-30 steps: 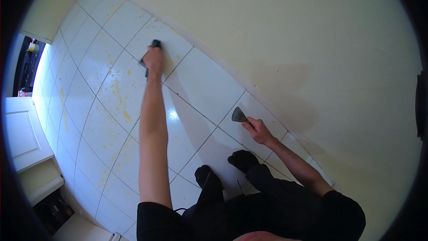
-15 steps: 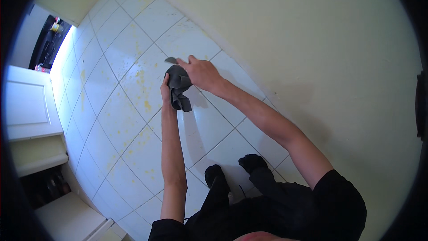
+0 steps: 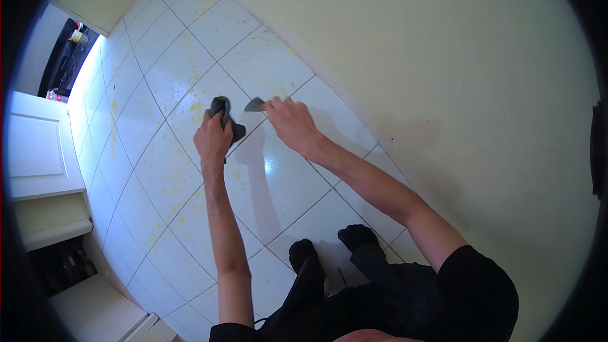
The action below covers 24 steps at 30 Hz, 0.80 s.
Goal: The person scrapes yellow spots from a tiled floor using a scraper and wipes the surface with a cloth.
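The person's left hand [image 3: 213, 138] grasps a dark cloth [image 3: 221, 106], farther from the wall [image 3: 405, 44]; likely soft, light, best bunched. The right hand [image 3: 292, 125], nearer the wall, has fingers clenched on a scraper [image 3: 254, 105], presumably stiff, best held behind its edge.

One bare left hand [image 3: 213, 139] and one bare right hand [image 3: 294, 126] are showing, making two. One crumpled dark-grey cloth [image 3: 237, 133] and one flared grey-bladed scraper [image 3: 255, 105] are appearing. Two black-socked feet [image 3: 358, 237] are standing below.
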Motion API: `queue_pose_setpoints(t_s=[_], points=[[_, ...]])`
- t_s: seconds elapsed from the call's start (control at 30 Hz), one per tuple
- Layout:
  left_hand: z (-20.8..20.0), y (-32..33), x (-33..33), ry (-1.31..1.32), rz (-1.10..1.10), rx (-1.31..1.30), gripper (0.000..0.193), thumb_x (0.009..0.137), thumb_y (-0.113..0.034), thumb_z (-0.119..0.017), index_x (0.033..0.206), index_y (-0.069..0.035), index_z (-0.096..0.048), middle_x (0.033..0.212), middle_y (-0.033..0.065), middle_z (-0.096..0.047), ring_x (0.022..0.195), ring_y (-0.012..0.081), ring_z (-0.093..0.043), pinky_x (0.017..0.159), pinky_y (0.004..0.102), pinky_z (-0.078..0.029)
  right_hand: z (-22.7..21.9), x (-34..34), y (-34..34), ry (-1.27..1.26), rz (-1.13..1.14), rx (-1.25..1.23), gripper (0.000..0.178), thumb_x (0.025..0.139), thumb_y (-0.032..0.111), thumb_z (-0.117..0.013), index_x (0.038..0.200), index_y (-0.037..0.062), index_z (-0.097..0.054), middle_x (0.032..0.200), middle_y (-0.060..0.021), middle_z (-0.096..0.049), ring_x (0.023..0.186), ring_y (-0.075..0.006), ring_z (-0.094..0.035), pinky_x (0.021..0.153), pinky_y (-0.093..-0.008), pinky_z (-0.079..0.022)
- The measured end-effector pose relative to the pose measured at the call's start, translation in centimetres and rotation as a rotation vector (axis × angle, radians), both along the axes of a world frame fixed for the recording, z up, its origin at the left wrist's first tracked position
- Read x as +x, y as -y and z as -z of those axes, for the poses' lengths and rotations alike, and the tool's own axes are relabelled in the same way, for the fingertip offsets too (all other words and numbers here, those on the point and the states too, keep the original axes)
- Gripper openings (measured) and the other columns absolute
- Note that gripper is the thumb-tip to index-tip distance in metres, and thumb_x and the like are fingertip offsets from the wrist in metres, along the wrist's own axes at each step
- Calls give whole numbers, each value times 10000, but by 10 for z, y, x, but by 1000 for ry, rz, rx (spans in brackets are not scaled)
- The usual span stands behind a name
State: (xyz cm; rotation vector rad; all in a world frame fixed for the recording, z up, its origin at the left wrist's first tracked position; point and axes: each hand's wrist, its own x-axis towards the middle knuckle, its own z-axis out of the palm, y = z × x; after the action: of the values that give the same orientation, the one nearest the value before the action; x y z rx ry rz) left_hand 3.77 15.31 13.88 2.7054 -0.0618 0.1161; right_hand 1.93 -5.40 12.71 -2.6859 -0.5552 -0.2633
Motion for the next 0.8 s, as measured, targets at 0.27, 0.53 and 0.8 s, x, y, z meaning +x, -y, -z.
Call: queue_pose_setpoints(t_s=[0.27,0.53,0.8], points=[[67,99,-13,-83,55,-6,274,805,-212,-693,1051,-90,-696,1137,144,-615,852,363,-672,727,472,-553,74,-42,100,-583,458,267,267,963,172,-532,1160,-6,-563,890,-242,-679,873,-415,-664,741,-513,-524],[139,157,-42,29,75,-174,303,753,-144,-692,1055,-125,-706,1095,118,-600,826,335,-673,680,428,-558,117,-27,117,-385,306,71,607,897,94,-538,1484,135,-393,810,-244,-674,761,-409,-679,702,-500,-547],[141,150,-43,90,50,-234,306,743,-135,-691,1048,-133,-710,1076,114,-601,803,330,-672,667,422,-559,107,-22,104,-511,425,17,608,874,55,-505,1472,119,-408,819,-245,-681,770,-406,-688,704,-511,-553]])
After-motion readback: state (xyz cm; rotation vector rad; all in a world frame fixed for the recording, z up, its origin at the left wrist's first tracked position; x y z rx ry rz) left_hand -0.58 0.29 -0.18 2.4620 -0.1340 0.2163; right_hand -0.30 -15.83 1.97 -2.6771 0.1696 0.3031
